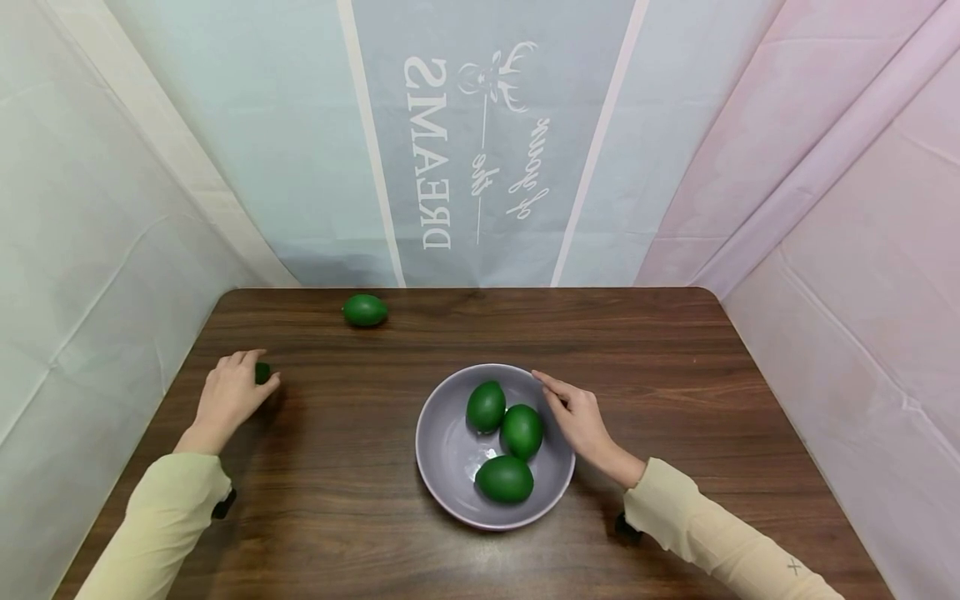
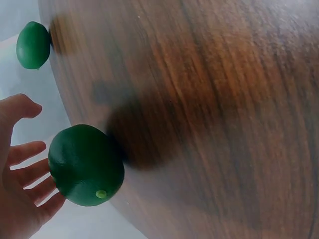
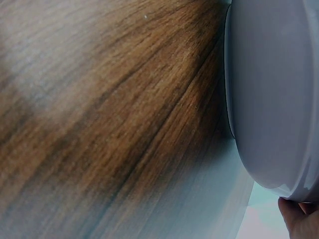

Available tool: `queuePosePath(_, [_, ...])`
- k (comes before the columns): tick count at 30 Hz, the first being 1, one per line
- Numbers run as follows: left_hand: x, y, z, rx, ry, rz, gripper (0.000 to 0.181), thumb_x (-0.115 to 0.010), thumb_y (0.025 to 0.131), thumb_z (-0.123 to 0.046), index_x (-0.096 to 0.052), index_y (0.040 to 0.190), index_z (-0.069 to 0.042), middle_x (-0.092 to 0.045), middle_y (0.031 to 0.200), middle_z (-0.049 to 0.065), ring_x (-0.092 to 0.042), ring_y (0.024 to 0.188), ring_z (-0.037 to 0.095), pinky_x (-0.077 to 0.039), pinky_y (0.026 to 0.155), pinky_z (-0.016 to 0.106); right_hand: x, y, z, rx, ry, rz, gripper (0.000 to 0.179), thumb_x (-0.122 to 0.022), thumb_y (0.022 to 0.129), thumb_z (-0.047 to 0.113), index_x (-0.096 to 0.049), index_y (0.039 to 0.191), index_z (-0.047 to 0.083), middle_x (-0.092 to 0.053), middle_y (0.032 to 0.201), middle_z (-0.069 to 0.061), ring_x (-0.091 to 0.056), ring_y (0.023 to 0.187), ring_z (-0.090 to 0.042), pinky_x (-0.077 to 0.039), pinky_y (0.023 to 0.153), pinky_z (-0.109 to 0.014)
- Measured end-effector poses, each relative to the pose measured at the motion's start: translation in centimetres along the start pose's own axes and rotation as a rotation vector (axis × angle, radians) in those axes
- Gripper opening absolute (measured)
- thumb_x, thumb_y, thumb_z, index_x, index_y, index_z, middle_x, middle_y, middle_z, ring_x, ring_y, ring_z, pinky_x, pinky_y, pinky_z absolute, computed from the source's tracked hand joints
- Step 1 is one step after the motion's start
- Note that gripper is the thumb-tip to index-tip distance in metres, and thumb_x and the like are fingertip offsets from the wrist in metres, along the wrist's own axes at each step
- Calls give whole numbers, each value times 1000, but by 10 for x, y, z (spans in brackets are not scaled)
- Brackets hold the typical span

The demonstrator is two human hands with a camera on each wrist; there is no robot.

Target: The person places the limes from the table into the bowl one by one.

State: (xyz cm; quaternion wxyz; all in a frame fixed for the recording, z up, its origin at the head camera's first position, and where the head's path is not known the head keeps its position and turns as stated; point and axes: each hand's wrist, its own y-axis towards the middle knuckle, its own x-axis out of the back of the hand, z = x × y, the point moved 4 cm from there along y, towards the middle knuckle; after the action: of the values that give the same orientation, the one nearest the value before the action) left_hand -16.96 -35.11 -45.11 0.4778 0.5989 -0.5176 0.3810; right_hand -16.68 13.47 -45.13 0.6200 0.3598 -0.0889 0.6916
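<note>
My left hand [image 1: 228, 392] is at the table's left, beside a green lime [image 1: 262, 372] mostly hidden by it in the head view. The left wrist view has that lime [image 2: 87, 167] in front of the spread fingers [image 2: 31, 173], with the thumb held apart from it. A grey-purple bowl [image 1: 442, 492] stands right of centre. In it are three limes, one at the back [image 1: 486, 407], one at the right [image 1: 522, 432] and one at the front [image 1: 505, 479]. My right hand [image 1: 581, 417] rests its straight fingers at the bowl's right rim.
Another lime [image 1: 365, 310] lies near the back edge of the brown wooden table [image 1: 337, 500], left of centre. Behind the table hangs a pale blue and grey cloth [image 1: 495, 267] with white lettering. Pale cloth walls flank both sides.
</note>
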Motion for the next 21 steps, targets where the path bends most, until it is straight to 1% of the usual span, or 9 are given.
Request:
queuePosePath(3, [-1,-1,3,18,-14,3,51,-59,85,-19,-45,121,14,-45,115,37,-40,102,51,-35,81,62,0,0,0,-2,-7,0,29,-53,91,8,-64,117,12,-64,112,-6,-34,46,-4,-40,53,-21])
queuePosePath(8, [-2,-2,10,51,-37,0,50,-58,85,-19,-45,121,13,-44,115,37,-40,100,50,-37,75,61,0,1,0,-9,-8,2,28,-53,91,8,-64,117,10,-64,112,-6,-33,45,-4,-39,50,-21])
queuePosePath(12, [-3,-4,14,69,-43,0,50,-58,85,-19,-44,121,13,-43,115,38,-39,100,51,-37,73,60,0,1,1,-3,-5,-5,28,-53,91,8,-64,117,10,-65,110,-7,-33,45,-3,-39,50,-21])
queuePosePath(16, [-5,-6,17,91,-52,16,52,-57,86,-20,-42,124,13,-41,117,38,-39,99,50,-38,72,60,1,1,2,11,1,-16,28,-54,90,7,-64,116,9,-65,108,-8,-33,44,-2,-38,50,-20])
queuePosePath(21, [-10,-7,23,114,-64,42,55,-57,87,-20,-38,126,14,-38,118,39,-38,99,51,-38,70,60,1,1,2,1,4,-6,29,-53,91,7,-64,117,11,-66,105,-7,-30,41,-2,-36,45,-20])
